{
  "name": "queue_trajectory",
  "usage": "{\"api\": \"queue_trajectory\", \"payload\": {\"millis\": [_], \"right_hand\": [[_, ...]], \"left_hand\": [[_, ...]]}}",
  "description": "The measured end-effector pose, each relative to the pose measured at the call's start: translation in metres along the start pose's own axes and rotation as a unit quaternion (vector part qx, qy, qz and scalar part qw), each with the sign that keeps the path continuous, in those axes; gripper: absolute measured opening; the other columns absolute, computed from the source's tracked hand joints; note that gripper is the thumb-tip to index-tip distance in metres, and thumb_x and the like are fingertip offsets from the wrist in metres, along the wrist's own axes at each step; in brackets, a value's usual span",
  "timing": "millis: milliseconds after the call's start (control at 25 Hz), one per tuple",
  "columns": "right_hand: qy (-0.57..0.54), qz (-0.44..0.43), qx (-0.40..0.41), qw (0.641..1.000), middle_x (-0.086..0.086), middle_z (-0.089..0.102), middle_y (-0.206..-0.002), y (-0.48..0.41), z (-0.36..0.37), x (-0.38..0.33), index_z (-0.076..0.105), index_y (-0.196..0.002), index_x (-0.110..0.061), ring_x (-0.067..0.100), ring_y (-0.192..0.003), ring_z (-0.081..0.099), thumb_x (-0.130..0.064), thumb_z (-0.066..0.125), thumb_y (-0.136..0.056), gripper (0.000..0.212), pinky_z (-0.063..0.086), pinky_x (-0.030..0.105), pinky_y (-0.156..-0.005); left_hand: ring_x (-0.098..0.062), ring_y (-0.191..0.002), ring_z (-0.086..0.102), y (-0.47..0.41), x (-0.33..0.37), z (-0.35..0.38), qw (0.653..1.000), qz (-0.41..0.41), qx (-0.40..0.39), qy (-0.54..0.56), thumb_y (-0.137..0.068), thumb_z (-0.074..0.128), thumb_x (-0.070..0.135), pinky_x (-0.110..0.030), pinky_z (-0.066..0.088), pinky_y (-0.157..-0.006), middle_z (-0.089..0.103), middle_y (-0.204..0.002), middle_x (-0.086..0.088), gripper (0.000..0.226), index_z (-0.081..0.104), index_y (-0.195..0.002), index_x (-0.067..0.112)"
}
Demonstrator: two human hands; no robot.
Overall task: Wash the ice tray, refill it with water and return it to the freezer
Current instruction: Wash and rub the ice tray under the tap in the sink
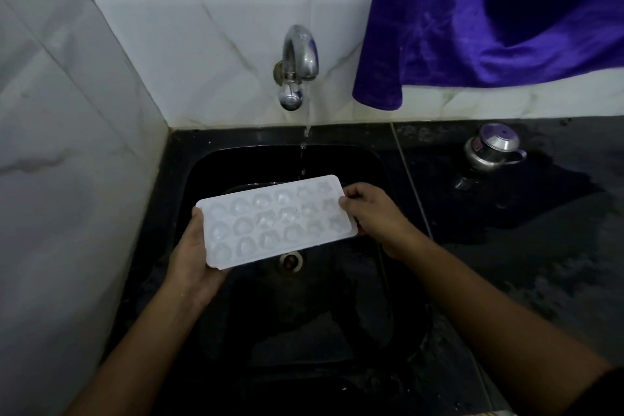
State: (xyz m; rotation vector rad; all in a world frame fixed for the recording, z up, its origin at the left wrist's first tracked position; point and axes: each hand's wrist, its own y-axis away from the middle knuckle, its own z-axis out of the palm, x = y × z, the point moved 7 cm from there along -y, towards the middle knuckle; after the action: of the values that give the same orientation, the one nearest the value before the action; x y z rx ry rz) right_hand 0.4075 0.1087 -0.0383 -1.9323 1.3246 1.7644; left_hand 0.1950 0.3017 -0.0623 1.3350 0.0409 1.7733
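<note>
Ice tray (276, 220): held over black sink (209, 159), left hand (192, 257) & right hand (374, 216) gripping its short ends, just clear of thin tap (299, 54) stream; wash/fill prob. underway, freezer return pending.

Dim, bluish light throughout. The chrome tap (299, 64) carries small highlights, and the tiles (202, 10) above it are brightest. Below it the black sink (216, 179) loses detail in shadow, perhaps wet. Straight lines bow toward the edges, and focus is soft.
</note>
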Motion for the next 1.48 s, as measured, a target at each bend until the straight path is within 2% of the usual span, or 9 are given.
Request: {"api": "queue_trajectory", "payload": {"millis": [160,320,440,600,760,880,1120,1280,1480], "right_hand": [[0.016,-0.040,0.009,0.999,0.010,0.074,-0.103,0.001,-0.017,-0.001,0.068,-0.107,-0.013,0.026,-0.093,0.072,-0.018,0.059,-0.103,0.011,0.057,0.036,-0.072],[0.118,-0.119,-0.015,0.986,-0.004,0.071,-0.106,0.010,-0.031,-0.017,0.061,-0.121,-0.023,0.014,-0.094,0.070,-0.032,0.060,-0.103,0.021,0.056,0.031,-0.078],[0.280,-0.240,-0.041,0.929,-0.007,0.056,-0.133,0.018,-0.031,-0.028,0.052,-0.136,-0.030,0.013,-0.106,0.063,-0.048,0.052,-0.104,0.036,0.053,0.034,-0.087],[0.413,-0.247,-0.079,0.873,0.001,0.031,-0.160,0.013,-0.025,-0.023,0.055,-0.135,-0.029,0.028,-0.130,0.053,-0.058,0.041,-0.105,0.044,0.051,0.046,-0.100],[0.447,-0.238,-0.136,0.851,0.005,0.021,-0.168,0.021,-0.016,-0.015,0.051,-0.146,-0.027,0.032,-0.141,0.045,-0.064,0.037,-0.104,0.057,0.046,0.047,-0.108],[0.504,-0.266,-0.105,0.815,0.010,0.026,-0.166,0.021,-0.018,-0.021,0.053,-0.143,-0.034,0.035,-0.139,0.048,-0.063,0.032,-0.105,0.052,0.044,0.050,-0.110],[0.522,-0.265,-0.109,0.804,0.012,0.023,-0.167,0.027,0.000,-0.023,0.048,-0.150,-0.029,0.037,-0.138,0.048,-0.057,0.031,-0.108,0.053,0.043,0.050,-0.111],[0.512,-0.245,-0.064,0.821,0.014,0.027,-0.165,0.029,0.015,-0.031,0.056,-0.133,-0.027,0.040,-0.135,0.050,-0.054,0.031,-0.108,0.044,0.043,0.050,-0.108],[0.519,-0.239,-0.056,0.818,0.015,0.024,-0.166,0.039,0.034,-0.033,0.052,-0.143,-0.032,0.041,-0.136,0.049,-0.052,0.029,-0.109,0.045,0.042,0.053,-0.110]], "left_hand": [[-0.032,-0.125,0.069,0.011,-0.013,0.012,1.000,-0.006,-0.014,0.027,-0.113,0.029,0.054,-0.044,0.065,-0.087,0.068,-0.141,-0.013,0.062,0.057,-0.148,0.012],[-0.030,-0.115,0.075,0.025,-0.030,0.022,0.997,0.000,0.024,0.072,-0.111,0.029,0.055,-0.041,0.066,-0.077,0.072,-0.135,-0.014,0.062,0.060,-0.143,0.011],[-0.028,-0.104,0.078,0.035,-0.042,0.025,0.994,0.013,0.055,0.096,-0.111,0.030,0.054,-0.040,0.067,-0.072,0.076,-0.126,-0.012,0.061,0.073,-0.127,0.013],[-0.028,-0.103,0.078,0.044,-0.060,0.027,0.993,0.020,0.088,0.082,-0.111,0.031,0.054,-0.040,0.066,-0.069,0.078,-0.123,-0.011,0.059,0.068,-0.130,0.012],[-0.030,-0.109,0.077,0.052,-0.065,0.016,0.989,0.031,0.117,0.079,-0.110,0.035,0.055,-0.044,0.064,-0.078,0.075,-0.128,-0.012,0.059,0.066,-0.135,0.011],[-0.030,-0.106,0.078,0.054,-0.065,0.012,0.989,0.023,0.120,0.087,-0.110,0.036,0.054,-0.045,0.063,-0.078,0.076,-0.126,-0.013,0.057,0.067,-0.132,0.012],[-0.034,-0.115,0.074,0.048,-0.051,0.002,0.991,0.008,0.091,0.100,-0.110,0.040,0.055,-0.047,0.063,-0.080,0.073,-0.132,-0.015,0.060,0.063,-0.141,0.010],[-0.035,-0.120,0.072,0.044,-0.039,-0.011,0.996,0.005,0.058,0.068,-0.110,0.039,0.056,-0.046,0.066,-0.081,0.071,-0.135,-0.015,0.061,0.062,-0.142,0.009],[-0.031,-0.109,0.076,0.037,-0.017,-0.032,0.997,-0.006,0.029,0.066,-0.111,0.036,0.054,-0.043,0.066,-0.075,0.074,-0.129,-0.015,0.058,0.066,-0.134,0.009]]}}
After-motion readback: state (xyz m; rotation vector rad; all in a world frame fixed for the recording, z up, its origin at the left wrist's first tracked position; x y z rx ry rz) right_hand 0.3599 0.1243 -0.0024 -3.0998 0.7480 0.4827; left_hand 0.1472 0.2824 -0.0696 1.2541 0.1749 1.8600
